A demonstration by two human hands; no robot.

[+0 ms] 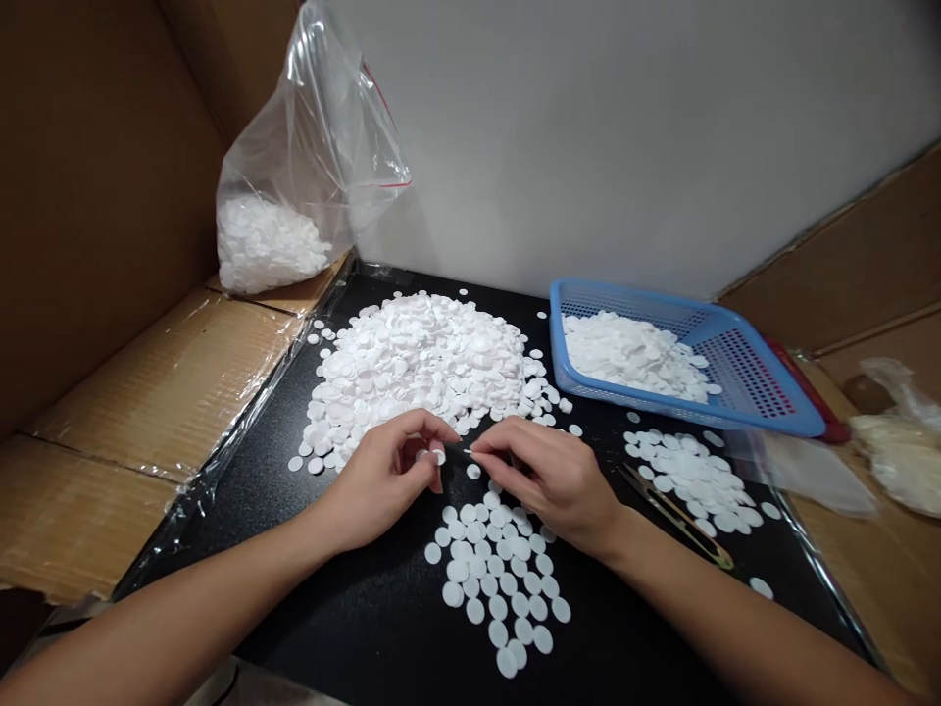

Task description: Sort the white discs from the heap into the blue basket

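My left hand (393,476) is curled in front of the large pile of white discs (426,358), with small white discs (439,457) held in its fingers. Opposite it, my right hand (551,476) pinches a thin white disc (469,451) edge-on between thumb and fingertips. A single loose disc (473,472) lies on the black table (353,608) between the hands. Below my right hand a scattered group of discs (507,579) lies mostly flat, some overlapping. The discs are round, flat and plain white.
A blue basket (761,378) with white discs stands at the back right. Near it are a smaller disc group (695,476) and slim metal snips (676,515). A clear bag (275,245) of white pieces sits back left on cardboard (147,382). A grey wall (588,147) rises behind.
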